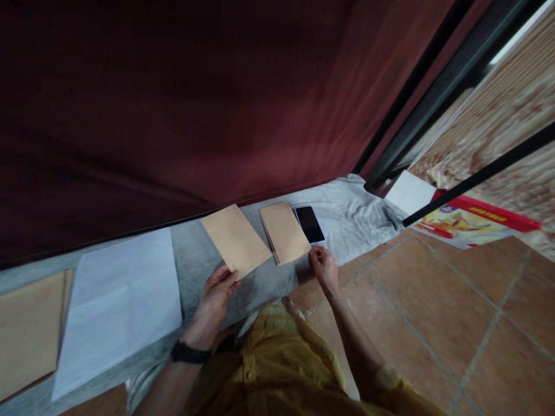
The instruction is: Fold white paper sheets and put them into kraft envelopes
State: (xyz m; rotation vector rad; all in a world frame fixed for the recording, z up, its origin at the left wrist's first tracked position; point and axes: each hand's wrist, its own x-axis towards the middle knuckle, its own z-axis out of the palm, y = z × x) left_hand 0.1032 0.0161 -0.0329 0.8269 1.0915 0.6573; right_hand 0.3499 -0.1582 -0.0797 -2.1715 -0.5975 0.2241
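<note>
A flat brown paper envelope [237, 240] is pinched at its near corner by my left hand [219, 284], thumb on top. It is slightly tilted over the grey cloth. Just right of it lies a small stack of brown envelopes [286, 232], its left edge showing layers. My right hand [324, 266] is closed, fingers curled, at the near right corner of that stack; whether it grips the corner is hard to make out. A dark-screened phone [309, 224] lies beside the stack, partly behind its right edge.
Grey cloth [347, 208] covers the long low ledge. White paper [125, 300] and larger brown envelopes [30, 329] lie at left. A dark red curtain [195, 115] hangs behind. At right are black metal bars [485, 173], a red-and-yellow printed package [468, 219] and floor tiles [433, 306].
</note>
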